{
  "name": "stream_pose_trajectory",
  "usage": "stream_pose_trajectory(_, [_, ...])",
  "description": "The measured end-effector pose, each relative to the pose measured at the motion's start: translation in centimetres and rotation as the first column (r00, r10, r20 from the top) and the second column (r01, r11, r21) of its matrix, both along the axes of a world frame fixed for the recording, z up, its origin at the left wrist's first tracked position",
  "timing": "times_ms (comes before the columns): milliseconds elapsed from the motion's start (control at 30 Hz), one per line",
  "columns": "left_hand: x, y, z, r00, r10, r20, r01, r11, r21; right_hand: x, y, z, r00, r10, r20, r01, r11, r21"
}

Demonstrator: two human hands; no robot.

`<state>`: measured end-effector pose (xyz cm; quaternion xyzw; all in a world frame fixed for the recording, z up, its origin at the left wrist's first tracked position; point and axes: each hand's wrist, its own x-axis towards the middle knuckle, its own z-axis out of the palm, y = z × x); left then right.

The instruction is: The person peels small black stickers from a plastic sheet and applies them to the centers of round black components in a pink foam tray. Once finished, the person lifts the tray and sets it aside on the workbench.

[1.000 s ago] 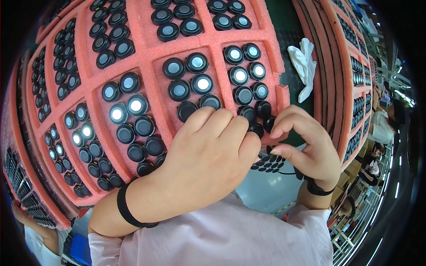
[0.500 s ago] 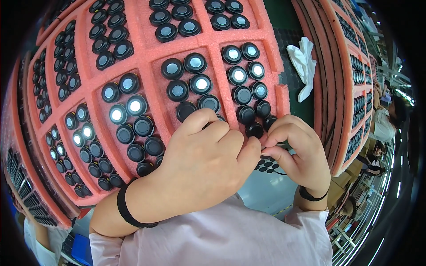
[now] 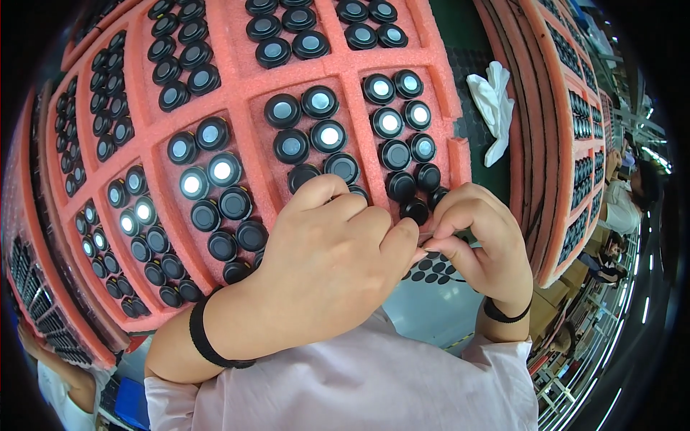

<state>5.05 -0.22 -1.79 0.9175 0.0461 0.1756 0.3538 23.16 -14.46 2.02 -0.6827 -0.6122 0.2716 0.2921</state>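
Bright overhead glare, perhaps blurred fisheye rim.

A dark green bench (image 3: 460, 29) carries pink foam trays (image 3: 244, 93) and a white glove (image 3: 492, 108).

Factory floor: stacked pink foam trays (image 3: 237, 93) of black lens parts (image 3: 291, 146).

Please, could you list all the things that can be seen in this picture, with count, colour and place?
foam tray: one in front, pink, divided into compartments, fills the middle and left; more stacked at both sides
round caps: many, too many to count, black with pale shiny centres, in groups in the compartments
sheet of dots: one, pale with small black dots, below the hands
cloth: one, white, crumpled, on the dark green surface right of the tray
other people: at least one, at the far right edge
wristbands: two, black, one on each wrist
left hand: one, fingertips at the tray's lower edge
right hand: one, pinched beside the left hand
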Motion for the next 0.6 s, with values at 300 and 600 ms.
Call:
stream_pose_trajectory(300, [0.0, 0.2, 0.3, 0.999, 0.018, -0.031, -0.019, 0.999, -0.027, 1.2, 0.5, 0.2, 0.997, 0.082, -0.008, -0.082, 0.997, 0.0])
stream_pose_trajectory(600, [0.4, 0.3, 1.4, 0.992, 0.084, -0.093, -0.09, 0.993, -0.07, 4.0, 1.9, -0.7, 0.934, 0.133, -0.331, -0.128, 0.991, 0.038])
